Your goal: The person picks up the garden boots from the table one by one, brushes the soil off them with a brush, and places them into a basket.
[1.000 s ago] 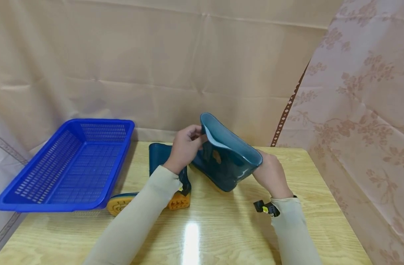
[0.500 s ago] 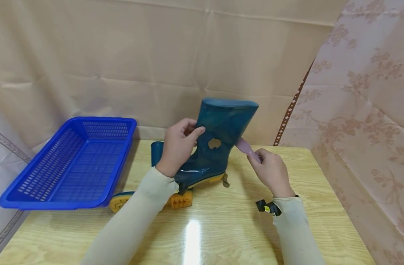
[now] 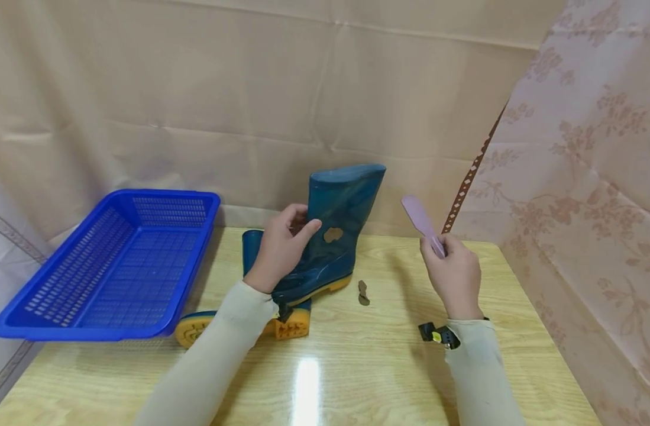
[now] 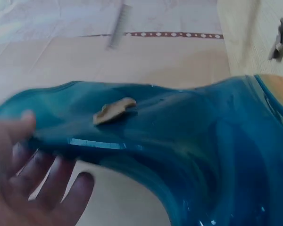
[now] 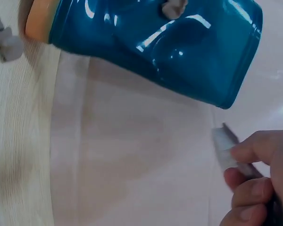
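"So, what's new?"

"Purple spatula (image 3: 417, 215) just pulled away from the tilted rain boot (image 3: 339, 204), grasped in the right grip (image 3: 453, 275); left grip (image 3: 279, 251) pinches the boot over the desk (image 3: 388, 370). Tan clump (image 3: 333, 235) is stuck on, so scraping's probably unfinished."

"Flat stain?"

"Nope, left wrist view shows it raised."

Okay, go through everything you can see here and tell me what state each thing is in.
Upper boot: near upright, tilted.
Tan lump: on that boot's shaft, standing out from it.
Second boot: lying on its side, partly hidden.
Pink spatula: held blade up, apart from the boots.
Right hand: gripping the spatula.
Left hand: at the upper boot's shaft; grip unclear.
Brown pieces: loose on the table.
Blue basket: upright, open-topped.
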Demonstrator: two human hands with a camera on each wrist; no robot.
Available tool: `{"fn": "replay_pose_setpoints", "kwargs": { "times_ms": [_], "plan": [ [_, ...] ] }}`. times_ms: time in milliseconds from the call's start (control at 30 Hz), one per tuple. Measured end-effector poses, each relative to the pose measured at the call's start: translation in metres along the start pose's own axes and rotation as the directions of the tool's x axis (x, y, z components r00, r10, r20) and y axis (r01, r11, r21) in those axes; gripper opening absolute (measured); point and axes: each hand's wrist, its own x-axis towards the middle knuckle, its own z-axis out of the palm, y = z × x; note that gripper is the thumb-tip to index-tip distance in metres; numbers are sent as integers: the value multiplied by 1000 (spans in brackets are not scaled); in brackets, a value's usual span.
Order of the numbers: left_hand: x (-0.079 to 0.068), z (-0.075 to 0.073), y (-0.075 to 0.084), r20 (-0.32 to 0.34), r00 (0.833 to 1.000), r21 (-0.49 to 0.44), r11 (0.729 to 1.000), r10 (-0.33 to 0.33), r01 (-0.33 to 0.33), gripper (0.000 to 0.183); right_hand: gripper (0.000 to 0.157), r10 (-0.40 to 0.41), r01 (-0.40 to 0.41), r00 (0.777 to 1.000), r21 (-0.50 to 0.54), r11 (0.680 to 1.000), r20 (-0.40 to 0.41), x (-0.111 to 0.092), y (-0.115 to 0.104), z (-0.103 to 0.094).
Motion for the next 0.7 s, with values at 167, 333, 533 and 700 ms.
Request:
{"fn": "replay_pose_setpoints", "kwargs": {
  "times_ms": [167,333,533,700],
  "plan": [
    [-7,-1,-10,175,984,51,999,-21,12,42,28,-93,96,995,64,993,-45,-2,-2,3],
    [-9,3,-12,133,988,88,994,-81,69,46,18,-236,243,970,125,962,-64,-3,-4,7],
    [-1,2,-14,167,983,103,993,-77,60,46,12,-286,311,947,197,930,-146,-4,-4,8],
    [2,-2,-22,184,981,83,995,-70,55,39,10,-373,381,925,173,908,-75,-5,-6,12]
  ]
}}
